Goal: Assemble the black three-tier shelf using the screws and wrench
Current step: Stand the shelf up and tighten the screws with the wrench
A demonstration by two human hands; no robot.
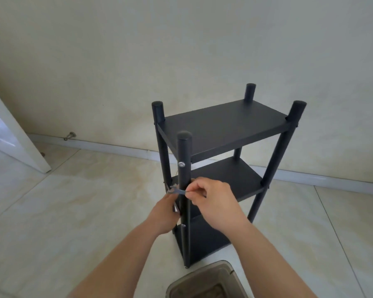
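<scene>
- A white door [13, 125] stands open at nine o'clock.
- A small metal doorstop [70, 135] projects from the white baseboard [116, 147] at ten o'clock.
- A translucent brown plastic container [205, 282] sits on the cream tiled floor [73, 211] at six o'clock.

Floor [73, 211] is pale glossy tile with thin grout lines, running up to a white baseboard [116, 145]. The black shelf [222, 125] stands upright on it, right under and past both hands. A brownish translucent bin [205, 280] sits on the tile just nearer than the hands.
</scene>
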